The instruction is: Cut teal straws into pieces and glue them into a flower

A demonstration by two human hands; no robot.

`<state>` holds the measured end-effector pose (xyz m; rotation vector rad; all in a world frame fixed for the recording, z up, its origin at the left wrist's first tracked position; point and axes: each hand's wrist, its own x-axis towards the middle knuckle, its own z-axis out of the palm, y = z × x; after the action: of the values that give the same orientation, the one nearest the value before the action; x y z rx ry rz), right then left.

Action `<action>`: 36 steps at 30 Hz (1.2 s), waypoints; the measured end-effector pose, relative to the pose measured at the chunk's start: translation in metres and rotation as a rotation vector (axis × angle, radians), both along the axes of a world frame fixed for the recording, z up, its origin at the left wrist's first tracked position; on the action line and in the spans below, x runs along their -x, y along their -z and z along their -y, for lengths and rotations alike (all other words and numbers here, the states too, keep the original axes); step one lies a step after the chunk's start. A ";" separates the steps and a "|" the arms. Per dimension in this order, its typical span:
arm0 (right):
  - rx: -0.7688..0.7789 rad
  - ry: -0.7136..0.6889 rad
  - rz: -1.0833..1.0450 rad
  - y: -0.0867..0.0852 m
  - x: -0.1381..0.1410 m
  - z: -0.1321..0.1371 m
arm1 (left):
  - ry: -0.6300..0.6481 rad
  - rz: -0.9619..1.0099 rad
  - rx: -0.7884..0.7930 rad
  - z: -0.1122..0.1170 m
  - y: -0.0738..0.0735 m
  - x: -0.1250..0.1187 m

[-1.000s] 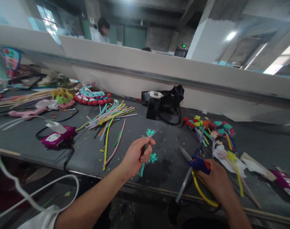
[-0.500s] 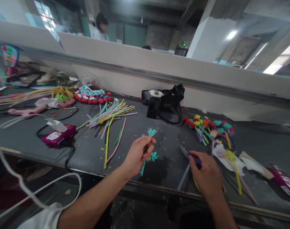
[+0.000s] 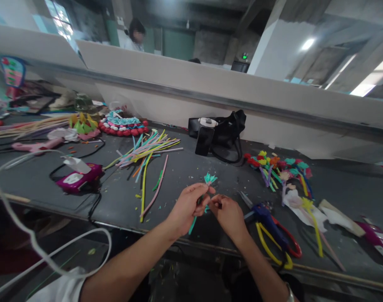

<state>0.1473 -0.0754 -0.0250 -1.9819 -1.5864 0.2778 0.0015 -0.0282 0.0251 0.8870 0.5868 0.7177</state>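
My left hand (image 3: 189, 206) is closed in a pinch round a teal pipe-cleaner stem with a frilly teal tip (image 3: 209, 179) that sticks up above my fingers. My right hand (image 3: 228, 214) has its fingers bent and pinched on the same teal stem, touching my left fingertips. The stem's lower end (image 3: 192, 228) pokes out below my left hand. Scissors with blue, red and yellow handles (image 3: 269, 228) lie on the dark table just right of my right hand.
A loose pile of coloured pipe cleaners (image 3: 145, 153) lies at centre left. A purple glue gun (image 3: 79, 179) with a cord sits left. A black bag (image 3: 224, 134) stands at the back. Finished pipe-cleaner flowers (image 3: 277, 167) lie right. A person stands beyond the partition (image 3: 191, 84).
My right hand left the scissors on the table and moved left to join my left hand on the teal stem. The left hand lifted slightly.
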 end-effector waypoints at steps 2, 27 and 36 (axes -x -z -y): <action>-0.007 -0.003 -0.008 0.001 0.001 0.000 | -0.001 -0.002 -0.003 0.001 0.000 0.000; -0.149 0.048 -0.166 0.007 -0.003 0.003 | 0.036 0.003 -0.015 0.002 -0.002 0.000; -0.114 0.008 -0.201 0.016 0.001 -0.003 | 0.053 0.016 -0.007 0.002 0.001 -0.003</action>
<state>0.1462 -0.0727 -0.0411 -1.8126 -1.4347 0.3629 0.0041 -0.0305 0.0239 0.8996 0.5453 0.6790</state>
